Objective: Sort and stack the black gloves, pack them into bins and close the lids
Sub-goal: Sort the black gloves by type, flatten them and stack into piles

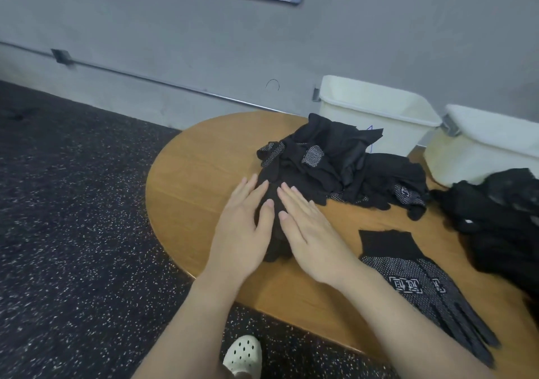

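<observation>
You see black gloves (335,162) heaped on the orange-brown wooden table (198,174), some speckled with white dots; the flat glove (423,288) bears white dots and markings. Two bins (376,107) are cream-white. The floor (73,203) is black, flecked white.

Under the left hand (239,232) and right hand (309,232), most of a black glove (275,241) was covered; its shape could not be told. Right of the right hand, a dark glove heap (501,227) and the far bin (490,148) ran off the edge. The bins' insides were hidden.
</observation>
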Tool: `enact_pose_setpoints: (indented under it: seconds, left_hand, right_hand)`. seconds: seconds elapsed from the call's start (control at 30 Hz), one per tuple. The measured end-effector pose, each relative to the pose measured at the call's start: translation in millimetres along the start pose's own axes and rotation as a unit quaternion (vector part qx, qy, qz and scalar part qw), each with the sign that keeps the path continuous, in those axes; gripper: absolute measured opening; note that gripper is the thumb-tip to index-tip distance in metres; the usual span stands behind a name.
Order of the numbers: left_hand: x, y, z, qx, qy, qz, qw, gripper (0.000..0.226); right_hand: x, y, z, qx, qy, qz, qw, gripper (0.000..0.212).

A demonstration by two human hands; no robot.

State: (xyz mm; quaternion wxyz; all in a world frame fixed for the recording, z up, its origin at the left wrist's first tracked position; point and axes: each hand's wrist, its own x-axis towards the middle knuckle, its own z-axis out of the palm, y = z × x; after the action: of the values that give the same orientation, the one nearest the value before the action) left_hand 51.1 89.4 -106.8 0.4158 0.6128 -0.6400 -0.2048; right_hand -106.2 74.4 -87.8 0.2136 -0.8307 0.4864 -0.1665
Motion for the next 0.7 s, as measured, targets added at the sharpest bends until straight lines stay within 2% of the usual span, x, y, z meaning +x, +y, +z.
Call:
enact_pose_setpoints:
  seconds: [0.03, 0.1, 0.2, 0.47, 0.53, 0.6, 0.7]
  left_hand:
    - [-1, 0, -1, 0.003, 0.007, 0.0, 1.0, 0.048]
    - [-4, 2, -2, 0.001, 0.021, 0.003, 1.0, 0.049]
    - [-7, 4, -3, 0.004, 0.03, 0.011, 0.999, 0.049]
    - [-2, 7, -4, 0.045, 0.061, 0.038, 0.996, 0.055]
    - [0, 6, -6, 0.044, 0.058, 0.041, 0.996, 0.056]
    - [2, 5, -8, 0.044, 0.056, 0.045, 0.996, 0.056]
    - [5, 4, -9, 0.047, 0.062, 0.053, 0.996, 0.055]
  right_hand:
    - [5, 2, -7, 0.007, 0.007, -0.001, 1.0, 0.054]
    - [19, 6, -24, 0.002, 0.07, -0.019, 0.997, 0.046]
    - [54, 17, -51, -0.054, 0.152, -0.041, 0.986, 0.039]
    - [128, 26, -62, -0.18, 0.096, -0.035, 0.978, 0.057]
    - [137, 26, -61, -0.217, 0.098, -0.03, 0.971, 0.047]
    - [144, 25, -64, -0.243, 0.104, -0.038, 0.964, 0.025]
    - [149, 27, -77, -0.192, 0.138, -0.037, 0.971, 0.018]
